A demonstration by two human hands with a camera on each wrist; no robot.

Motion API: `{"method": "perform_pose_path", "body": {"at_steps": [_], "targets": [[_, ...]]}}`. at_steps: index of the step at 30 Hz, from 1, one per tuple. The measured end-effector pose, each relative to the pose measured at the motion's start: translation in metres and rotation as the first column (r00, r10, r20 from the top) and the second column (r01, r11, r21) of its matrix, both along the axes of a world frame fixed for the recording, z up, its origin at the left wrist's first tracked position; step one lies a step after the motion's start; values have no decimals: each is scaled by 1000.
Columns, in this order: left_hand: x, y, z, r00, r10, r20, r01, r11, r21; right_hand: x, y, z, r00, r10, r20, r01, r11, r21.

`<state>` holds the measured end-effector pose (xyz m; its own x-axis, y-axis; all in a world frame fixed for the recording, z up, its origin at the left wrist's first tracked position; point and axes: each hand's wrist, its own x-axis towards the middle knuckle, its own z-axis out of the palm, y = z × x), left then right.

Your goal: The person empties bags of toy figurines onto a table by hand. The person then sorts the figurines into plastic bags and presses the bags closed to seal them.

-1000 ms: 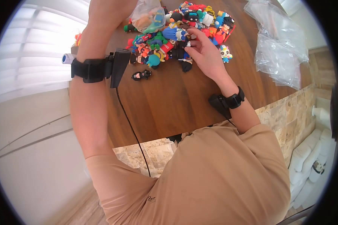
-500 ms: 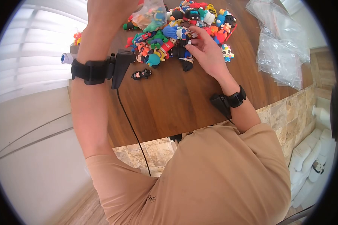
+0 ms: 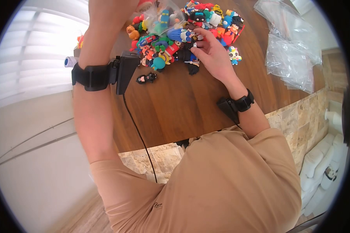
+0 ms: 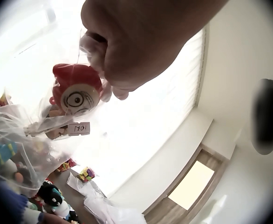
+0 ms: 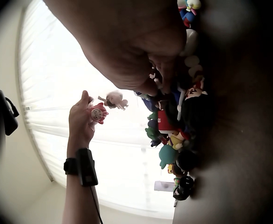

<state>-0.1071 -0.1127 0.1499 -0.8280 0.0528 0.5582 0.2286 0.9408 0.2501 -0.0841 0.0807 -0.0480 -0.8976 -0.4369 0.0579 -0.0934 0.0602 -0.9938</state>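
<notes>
My left hand (image 4: 136, 46) is raised over the left side of a pile of toy figures (image 3: 159, 44), gripping a clear plastic bag (image 4: 29, 144). A red-headed figure (image 4: 78, 88) with a big round eye hangs right under its fingers, behind plastic film, beside a small number label (image 4: 79, 128). Teal and yellow figures show through the bag in the head view. My right hand (image 3: 217, 58) is at the near right of the pile, fingers and thumb curled round a small dark-and-white figure (image 3: 195, 44), mostly hidden by them. A blue-haired figure (image 3: 179, 35) lies just left of its fingertips.
Flat clear bags (image 3: 291, 58) lie on the right of the wooden table (image 3: 175, 105). A black figure (image 3: 146, 78) lies apart in front of the pile, and a white, colourful figure (image 3: 234, 55) at its right edge. A cable (image 3: 132, 116) hangs from the left wrist camera.
My left hand has shifted the bag a little to the right, and a red head now shows under it, with an orange-brown figure uncovered at the pile's left. My right hand has barely moved.
</notes>
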Motion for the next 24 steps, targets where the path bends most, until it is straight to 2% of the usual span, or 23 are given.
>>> {"method": "perform_pose_path", "body": {"at_steps": [2,6,8,9,11,15,17,21,22,23,24], "targets": [[0,3,4,995,-9,-94,6,999,-35,1,0,3,1000,-5,-5,4,1000,-11],[-3,-3,1,993,-94,-76,83,987,-139,2,-2,5,1000,-19,-22,19,1000,3],[-1,-2,1,997,-64,33,66,994,-83,1,0,2,1000,-6,-17,6,1000,6],[-1,-3,-1,998,-61,34,64,995,-82,1,0,2,1000,-4,-16,4,1000,8],[-5,-8,-5,989,-103,105,108,993,-49,1,0,3,1000,-12,-29,13,999,30],[-6,-12,-16,984,-161,76,169,980,-103,1,1,2,1000,-5,-16,5,1000,18],[-3,-9,-13,993,-69,92,76,995,-66,1,0,3,1000,-2,-31,4,999,39],[-15,-29,-28,982,-80,173,96,991,-89,-3,-3,3,1000,-5,-13,5,999,41],[-21,-50,-34,972,-207,114,233,917,-324,-3,-3,2,1000,-5,-28,5,1000,9],[-22,-60,-41,936,-340,91,334,775,-536,1,-1,0,999,-3,-35,3,1000,-14],[-15,-43,-36,936,-340,93,335,778,-532,2,1,0,999,-2,-32,2,1000,-11]]}}
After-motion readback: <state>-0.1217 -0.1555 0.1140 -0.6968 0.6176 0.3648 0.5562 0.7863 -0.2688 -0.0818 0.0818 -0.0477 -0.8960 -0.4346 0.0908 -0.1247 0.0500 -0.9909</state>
